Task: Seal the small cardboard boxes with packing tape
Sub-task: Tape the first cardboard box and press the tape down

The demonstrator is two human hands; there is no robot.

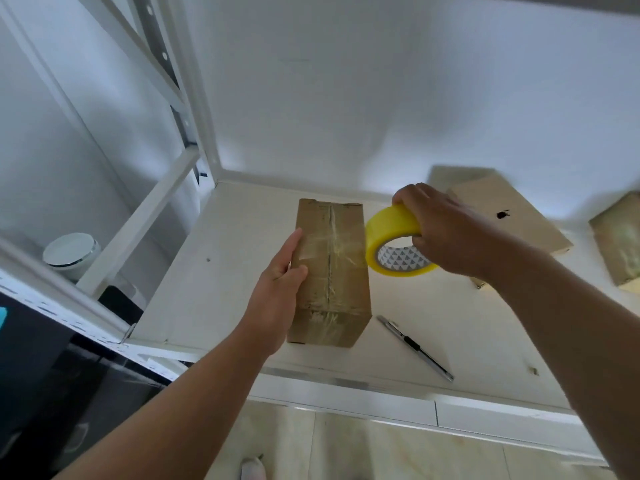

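Cardboard box (332, 271): lies flat on the white shelf board (214, 271), long axis running away from the person and top seam facing up. Glossy tape already covers the seam lengthwise, with a band crossing it about mid-length.
Why it lies so: probably so the flap seam faces the roll and tape can be drawn straight over it.
Left hand (277, 292): laid along the box's left side with fingers straight and together, thumb resting on the top edge. It braces rather than grips, likely to stop the box sliding when the tape is pulled.
Tape roll (391, 237): yellow, patterned core, held on edge just beside the box's right top edge, level with the cross band. I cannot tell whether a strip joins roll and box.
Right hand (446, 230): wrapped over the roll, thumb on the outer rim and fingertips hooked into the core. A firm hold, suited to unwinding under tension.
Utility knife (415, 348): lies on the board near the box's right front corner, untouched and within reach for cutting the strip.
Other boxes: one (509, 216) behind the right hand, another (620, 237) at the far right, both well apart from the work.
Step, as judged: cross band being laid or finished, cut not yet made.
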